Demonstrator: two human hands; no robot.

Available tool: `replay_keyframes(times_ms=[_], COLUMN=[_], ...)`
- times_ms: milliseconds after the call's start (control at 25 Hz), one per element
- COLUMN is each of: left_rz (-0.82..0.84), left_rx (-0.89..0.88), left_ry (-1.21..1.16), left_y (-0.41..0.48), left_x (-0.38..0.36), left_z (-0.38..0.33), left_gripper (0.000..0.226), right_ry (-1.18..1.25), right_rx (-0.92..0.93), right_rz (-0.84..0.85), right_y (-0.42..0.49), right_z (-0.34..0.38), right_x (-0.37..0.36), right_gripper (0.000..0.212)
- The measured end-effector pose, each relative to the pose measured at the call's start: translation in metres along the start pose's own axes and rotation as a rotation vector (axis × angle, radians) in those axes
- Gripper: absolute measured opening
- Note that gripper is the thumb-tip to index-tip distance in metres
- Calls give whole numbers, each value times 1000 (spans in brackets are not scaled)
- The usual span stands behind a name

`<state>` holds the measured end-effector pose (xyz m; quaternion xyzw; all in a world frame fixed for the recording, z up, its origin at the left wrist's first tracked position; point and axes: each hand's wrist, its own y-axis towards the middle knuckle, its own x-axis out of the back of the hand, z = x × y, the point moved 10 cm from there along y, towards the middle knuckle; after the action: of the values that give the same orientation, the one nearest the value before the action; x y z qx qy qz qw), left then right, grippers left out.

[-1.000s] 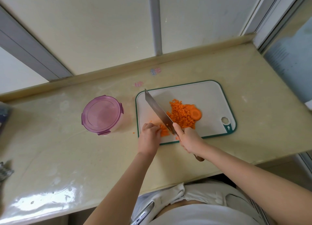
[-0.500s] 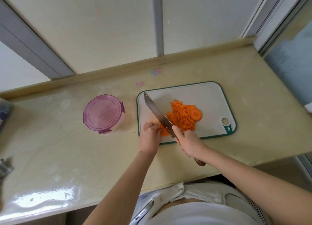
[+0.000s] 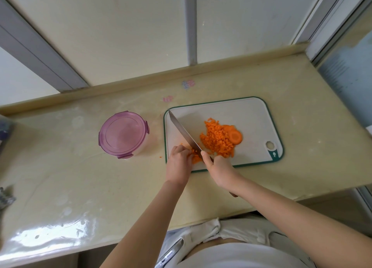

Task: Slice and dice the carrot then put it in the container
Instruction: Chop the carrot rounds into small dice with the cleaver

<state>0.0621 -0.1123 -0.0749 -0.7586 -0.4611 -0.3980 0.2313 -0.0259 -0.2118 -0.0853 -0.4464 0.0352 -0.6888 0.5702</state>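
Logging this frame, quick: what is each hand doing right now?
Left hand: curled fingers hold carrot pieces.
Right hand: grips the knife.

My left hand (image 3: 179, 163), right hand (image 3: 220, 169): bare, both forearms (image 3: 153, 217) likewise. My top (image 3: 241, 256): white, plain. Cloth at my waist (image 3: 203, 230): pale cream, crumpled.

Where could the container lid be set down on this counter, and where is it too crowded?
Free: the counter between container and near edge, left of the left hand; the counter right of the cutting board; the board's far strip behind the diced pile. Crowded: the board's near-left corner, where right hand, knife and carrot meet.
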Motion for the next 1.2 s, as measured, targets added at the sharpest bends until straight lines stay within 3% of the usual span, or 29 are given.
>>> replay_keyframes(times_ms=[240, 400, 640, 1200], left_rz=[17, 35, 35, -10], left_rx=[-21, 5, 48, 12], left_ry=[27, -12, -65, -40], left_y=[-5, -4, 1, -1], left_x=[-2, -2, 0, 1], left_z=[1, 6, 10, 8], left_gripper=[17, 18, 14, 9], right_ry=[291, 221, 319, 72], right_rx=[-66, -37, -38, -31], right_rz=[90, 27, 13, -12], right_y=[6, 9, -3, -8], right_z=[-10, -8, -5, -4], right_x=[2, 14, 27, 0], right_gripper=[55, 57, 56, 64])
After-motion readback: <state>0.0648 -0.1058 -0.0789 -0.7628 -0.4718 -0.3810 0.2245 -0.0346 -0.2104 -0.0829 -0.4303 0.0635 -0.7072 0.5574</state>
